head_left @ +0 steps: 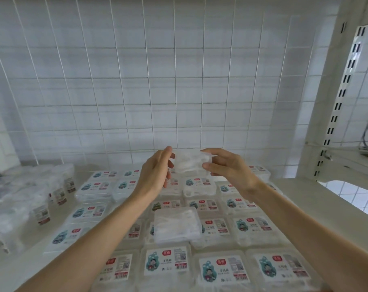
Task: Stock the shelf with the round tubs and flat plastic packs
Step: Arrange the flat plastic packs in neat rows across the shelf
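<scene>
Above the back rows of the shelf (pixel 294 192), a clear flat plastic pack (pixel 190 163) is held in the air between both hands. My left hand (pixel 155 172) touches its left end with fingers curled at the edge. My right hand (pixel 227 167) pinches its right end between thumb and fingers. Several labelled flat packs (pixel 166 262) lie in rows on the shelf below. One unlabelled pack (pixel 176 225) lies face down on top of them. Round clear tubs (pixel 41 207) stand in a row at the left.
A white wire grid (pixel 157 81) backs the shelf. A slotted white upright (pixel 334 102) stands at the right, with another shelf (pixel 347 159) behind it holding a dark object. Bare shelf surface lies at the right (pixel 316 207).
</scene>
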Demonstrator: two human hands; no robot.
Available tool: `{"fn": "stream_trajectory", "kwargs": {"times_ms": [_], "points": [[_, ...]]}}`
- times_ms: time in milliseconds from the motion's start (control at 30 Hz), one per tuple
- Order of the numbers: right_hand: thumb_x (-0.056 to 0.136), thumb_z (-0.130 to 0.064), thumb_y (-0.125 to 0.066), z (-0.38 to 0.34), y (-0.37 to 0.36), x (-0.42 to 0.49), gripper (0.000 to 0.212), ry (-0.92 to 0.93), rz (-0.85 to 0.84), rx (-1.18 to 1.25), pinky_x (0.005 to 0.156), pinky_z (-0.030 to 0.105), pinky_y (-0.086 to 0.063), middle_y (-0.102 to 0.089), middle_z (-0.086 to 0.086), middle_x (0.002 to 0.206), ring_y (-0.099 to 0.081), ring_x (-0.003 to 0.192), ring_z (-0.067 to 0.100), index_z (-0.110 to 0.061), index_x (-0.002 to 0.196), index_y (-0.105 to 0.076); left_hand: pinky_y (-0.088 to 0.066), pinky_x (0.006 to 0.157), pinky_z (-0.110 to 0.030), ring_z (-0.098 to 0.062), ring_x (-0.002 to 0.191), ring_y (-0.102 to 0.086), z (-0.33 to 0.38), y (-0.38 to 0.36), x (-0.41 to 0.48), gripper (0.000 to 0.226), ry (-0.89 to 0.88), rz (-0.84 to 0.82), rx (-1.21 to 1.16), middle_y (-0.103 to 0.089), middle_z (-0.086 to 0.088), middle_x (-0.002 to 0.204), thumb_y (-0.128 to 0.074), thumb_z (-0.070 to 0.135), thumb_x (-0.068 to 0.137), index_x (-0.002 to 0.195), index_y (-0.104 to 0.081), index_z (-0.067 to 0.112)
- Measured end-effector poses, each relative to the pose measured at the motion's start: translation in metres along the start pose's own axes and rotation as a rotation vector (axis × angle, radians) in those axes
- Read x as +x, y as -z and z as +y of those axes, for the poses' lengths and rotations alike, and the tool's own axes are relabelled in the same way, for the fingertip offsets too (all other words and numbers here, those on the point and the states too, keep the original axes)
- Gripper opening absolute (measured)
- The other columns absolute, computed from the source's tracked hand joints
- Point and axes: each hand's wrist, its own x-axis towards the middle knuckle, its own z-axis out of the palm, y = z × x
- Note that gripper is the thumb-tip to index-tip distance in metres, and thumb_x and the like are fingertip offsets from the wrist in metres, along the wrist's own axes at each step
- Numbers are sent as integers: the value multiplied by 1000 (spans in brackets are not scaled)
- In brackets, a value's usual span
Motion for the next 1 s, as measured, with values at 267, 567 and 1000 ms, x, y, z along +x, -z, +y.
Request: {"fn": "stream_trajectory", "kwargs": {"times_ms": [267,567,1000], "points": [[86,3,-68,2,-1,-2,37,67,-41,79,93,22,-51,-70,-3,122,-66,113,15,-9,121,-67,-39,44,-26,-19,53,-58,14,1,-4,33,145,-127,1,-70,-8,73,-47,55,97,102,-58,24],[87,12,-57,3,1,-1,34,-22,-64,8,93,33,-54,-68,-7,120,-67,107,16,-15,102,-70,-49,53,-25,-13,66,-67,12,3,-4,30,115,-87,-127,-71,-7,99,-66,23,91,119,-62,12],[95,-19,-59,-3,-6,-3,23,-94,-42,-84,65,23,-43,-74,4,90,-54,77,16,-27,116,-63,-48,60,-19,1,65,-61,11,-2,-11,18,-81,-213,-17,-73,3,88,-61,18,95,113,-63,23]]}}
